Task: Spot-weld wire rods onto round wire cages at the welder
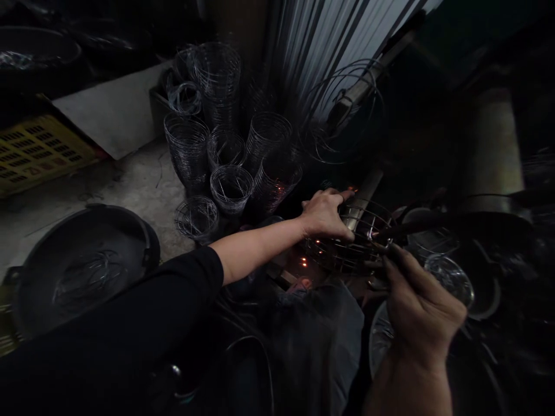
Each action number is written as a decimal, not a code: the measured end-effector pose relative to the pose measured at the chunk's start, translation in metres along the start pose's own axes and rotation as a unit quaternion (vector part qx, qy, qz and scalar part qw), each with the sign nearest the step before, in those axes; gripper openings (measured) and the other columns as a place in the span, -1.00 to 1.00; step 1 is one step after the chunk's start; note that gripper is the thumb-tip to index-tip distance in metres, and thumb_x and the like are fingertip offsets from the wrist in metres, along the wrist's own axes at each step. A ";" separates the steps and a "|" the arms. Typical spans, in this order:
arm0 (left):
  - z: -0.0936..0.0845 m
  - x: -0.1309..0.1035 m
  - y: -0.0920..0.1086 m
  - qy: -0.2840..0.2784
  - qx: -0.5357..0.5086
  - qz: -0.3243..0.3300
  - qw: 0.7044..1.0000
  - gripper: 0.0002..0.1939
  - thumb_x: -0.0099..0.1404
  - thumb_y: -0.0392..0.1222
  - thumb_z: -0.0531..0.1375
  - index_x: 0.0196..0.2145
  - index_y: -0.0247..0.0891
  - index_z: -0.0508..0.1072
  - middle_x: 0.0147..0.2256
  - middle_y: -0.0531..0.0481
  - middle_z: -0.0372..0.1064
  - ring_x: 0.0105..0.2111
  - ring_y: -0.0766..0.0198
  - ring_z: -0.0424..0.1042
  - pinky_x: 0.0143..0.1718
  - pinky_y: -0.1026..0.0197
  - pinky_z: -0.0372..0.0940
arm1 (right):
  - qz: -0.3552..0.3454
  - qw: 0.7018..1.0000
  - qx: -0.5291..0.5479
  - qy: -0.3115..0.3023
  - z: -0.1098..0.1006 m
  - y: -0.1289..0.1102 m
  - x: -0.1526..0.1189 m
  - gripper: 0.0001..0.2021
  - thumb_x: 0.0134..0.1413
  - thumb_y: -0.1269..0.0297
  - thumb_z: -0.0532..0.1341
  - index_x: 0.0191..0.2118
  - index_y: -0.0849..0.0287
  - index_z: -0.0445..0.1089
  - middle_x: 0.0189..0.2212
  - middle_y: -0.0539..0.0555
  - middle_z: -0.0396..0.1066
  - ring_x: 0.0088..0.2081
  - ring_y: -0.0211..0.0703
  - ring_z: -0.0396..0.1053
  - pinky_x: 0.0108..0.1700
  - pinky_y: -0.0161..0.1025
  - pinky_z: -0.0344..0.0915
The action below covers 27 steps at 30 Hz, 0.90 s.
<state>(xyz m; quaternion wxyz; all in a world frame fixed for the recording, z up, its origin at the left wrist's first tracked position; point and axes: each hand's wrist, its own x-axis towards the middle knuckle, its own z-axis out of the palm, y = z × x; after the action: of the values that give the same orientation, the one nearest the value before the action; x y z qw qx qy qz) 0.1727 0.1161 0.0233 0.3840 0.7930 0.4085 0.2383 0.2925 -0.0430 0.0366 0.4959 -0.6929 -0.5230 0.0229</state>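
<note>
A round cage-like wire basket (pixel 373 216) lies on its side in front of me, its rings and cross wires partly lost in the dark. My left hand (pixel 327 215) reaches over it from the left, thumb and fingers closed on its rim. At the basket's right side is my right hand (pixel 418 294), fingers curled round something thin that I cannot make out. A small bright glow (pixel 370 235) shows at the wires just ahead of those fingers, by the tip of a dark bar. Orange sparks (pixel 303 262) fall below the basket.
Several stacks of wire baskets (pixel 232 188) stand beyond my left arm. A wide black pan (pixel 93 260) holding loose wire pieces sits at left, near a yellow crate (pixel 41 150). Bowls with wire parts (pixel 451 280) are at right. A pale post (pixel 494 144) rises behind them.
</note>
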 end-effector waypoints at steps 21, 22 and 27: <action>-0.025 -0.093 -0.052 -0.015 -0.130 0.118 0.984 0.10 -0.38 -0.06 0.50 0.18 -0.28 0.31 0.07 -0.19 0.28 0.07 -0.07 0.33 0.17 -0.06 0.22 | -0.154 0.933 -0.018 -0.325 0.001 -0.072 -0.024 -0.73 0.26 0.19 0.15 -0.22 0.18 0.57 -0.35 0.09 0.57 -0.35 -0.15 0.55 -0.34 -0.33 0.46; -0.027 -0.100 -0.047 -0.023 -0.097 0.125 0.987 0.08 -0.32 -0.04 0.48 0.20 -0.27 0.29 0.08 -0.22 0.27 0.08 -0.08 0.32 0.17 -0.09 0.21 | -0.117 0.936 -0.026 -0.331 0.003 -0.069 -0.023 -0.73 0.25 0.18 0.14 -0.25 0.16 0.57 -0.37 0.08 0.57 -0.36 -0.15 0.54 -0.36 -0.33 0.45; -0.021 -0.110 -0.034 -0.024 -0.023 0.116 0.993 0.04 -0.25 0.07 0.42 0.21 -0.29 0.27 0.11 -0.27 0.27 0.09 -0.10 0.29 0.16 -0.19 0.17 | -0.133 0.899 -0.232 -0.347 0.005 -0.050 -0.030 -0.72 0.17 0.24 0.15 -0.13 0.18 0.56 -0.30 0.13 0.57 -0.30 -0.01 0.54 -0.34 -0.19 0.45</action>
<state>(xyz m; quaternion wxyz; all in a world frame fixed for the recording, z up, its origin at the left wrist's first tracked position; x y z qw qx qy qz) 0.0817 0.0461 0.0012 0.3815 0.8314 0.2993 0.2713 0.2411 -0.0642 0.0543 0.1062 -0.6602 -0.7399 0.0740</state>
